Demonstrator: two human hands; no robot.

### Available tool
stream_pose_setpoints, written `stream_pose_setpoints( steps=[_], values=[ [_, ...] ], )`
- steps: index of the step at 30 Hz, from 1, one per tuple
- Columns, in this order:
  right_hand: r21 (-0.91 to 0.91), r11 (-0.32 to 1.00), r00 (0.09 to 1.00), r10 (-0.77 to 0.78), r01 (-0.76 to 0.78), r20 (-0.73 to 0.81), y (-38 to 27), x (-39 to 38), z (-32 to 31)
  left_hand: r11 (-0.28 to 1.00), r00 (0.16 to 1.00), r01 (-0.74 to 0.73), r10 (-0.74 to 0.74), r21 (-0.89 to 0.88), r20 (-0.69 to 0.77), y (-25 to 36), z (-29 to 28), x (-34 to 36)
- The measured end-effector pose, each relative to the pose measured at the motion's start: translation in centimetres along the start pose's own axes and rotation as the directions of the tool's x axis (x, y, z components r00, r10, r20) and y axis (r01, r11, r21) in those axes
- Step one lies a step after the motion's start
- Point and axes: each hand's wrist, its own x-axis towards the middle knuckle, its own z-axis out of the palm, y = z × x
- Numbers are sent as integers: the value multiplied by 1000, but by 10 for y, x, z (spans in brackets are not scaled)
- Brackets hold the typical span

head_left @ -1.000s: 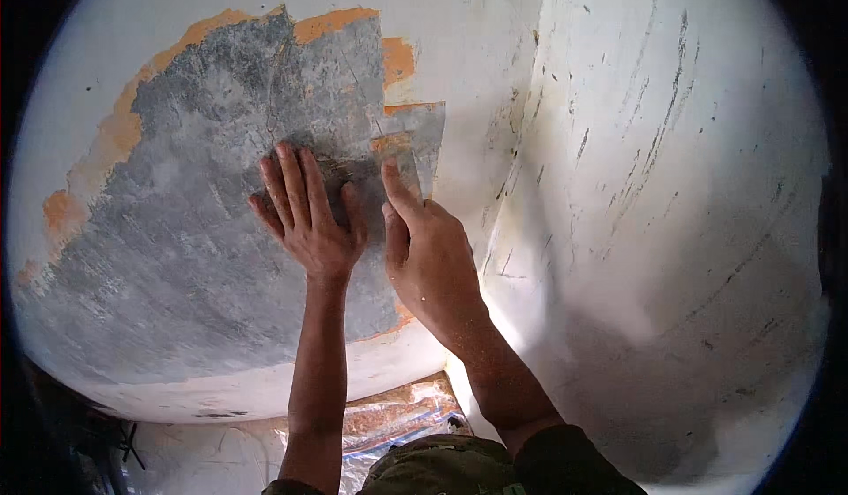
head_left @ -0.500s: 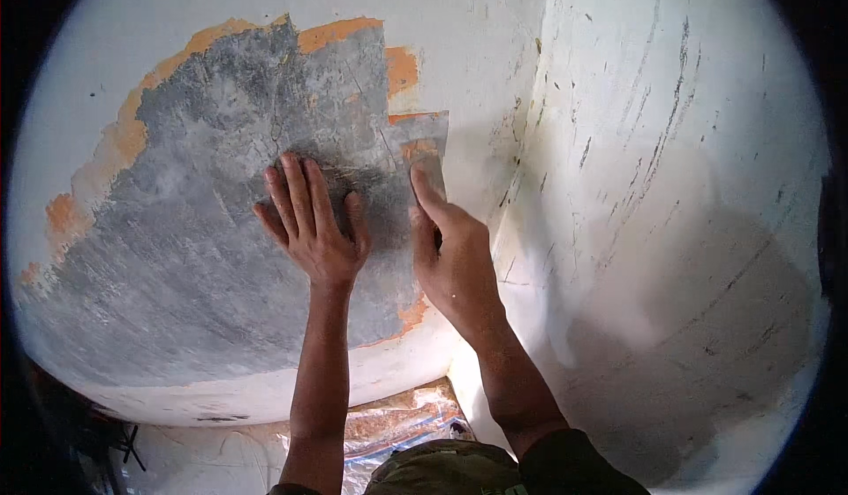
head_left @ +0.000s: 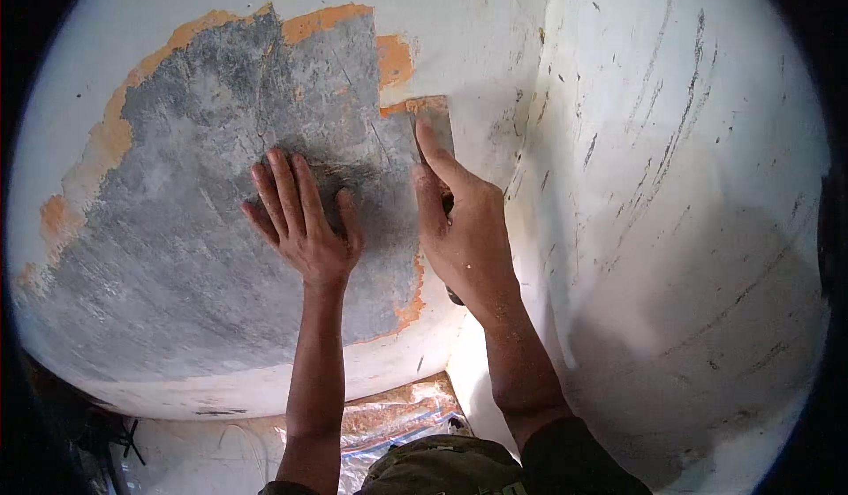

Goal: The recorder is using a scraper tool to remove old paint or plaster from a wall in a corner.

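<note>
Right hand (head_left: 470,230) has its grip wrapped snugly around a putty knife (head_left: 442,135), index finger stretched along the blade. Blade's up against the white wall (head_left: 481,27), at the upper right of the bare grey patch (head_left: 185,204), touching the orange edging (head_left: 402,106) there. Left hand (head_left: 311,234) is laid on the grey, fingers spread, grip loose and holding nothing.

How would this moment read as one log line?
left hand: spread on grey patch | right hand: holding scraper | scraper: beside orange strip
</note>
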Motion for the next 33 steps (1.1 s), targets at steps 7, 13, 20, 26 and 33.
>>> stream_pose_setpoints(
  steps=[7,13,20,26,33],
  values=[
    [58,986,976,144,-155,163,11,-24,-4,1000,1000,-4,4,12,-2,-2,0,-2],
    [93,993,995,66,-73,75,3,-2,-4,1000,1000,-18,19,26,-24,-4,1,-1],
    [349,880,946,283,-322,161,14,-5,-12,1000,1000,-8,8,20,-25,-2,4,-1],
    [649,573,862,263,-500,433,32,-10,-9,999,1000,-26,27,24,-12,0,-1,-2],
    [589,504,774,372,-632,513,22,-12,-4,1000,1000,-13,13,17,-2,-1,-1,-2]
  ],
)
